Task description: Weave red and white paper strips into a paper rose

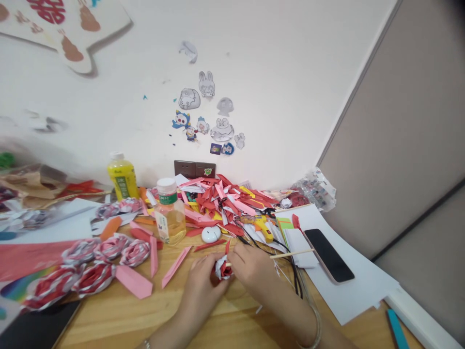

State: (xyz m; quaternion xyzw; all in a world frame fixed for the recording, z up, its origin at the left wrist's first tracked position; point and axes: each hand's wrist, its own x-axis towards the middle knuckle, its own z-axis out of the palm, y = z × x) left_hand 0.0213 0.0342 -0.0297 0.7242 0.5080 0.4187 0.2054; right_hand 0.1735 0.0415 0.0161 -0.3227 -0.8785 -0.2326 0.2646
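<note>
Between my hands, above the wooden table, is a small red and white folded-paper flower (223, 269). My left hand (202, 281) is closed around its left side, with the fingers curled behind it. My right hand (250, 267) is closed on a thin wooden stick (290, 253). One end of the stick reaches the flower, and the other points right toward the phone. The right fingertips are at the flower's edge and partly hide it. Just behind the hands, a red folded paper strip (209, 245) and a white earphone case (211, 234) lie on the table.
A heap of red, pink and yellow paper strips (225, 201) lies against the wall, with a yellow glue gun (264, 229) and cables. Left stand a tea bottle (169, 218) and a yellow bottle (122, 177), near finished paper flowers (95, 277). A phone (329, 255) rests on white paper.
</note>
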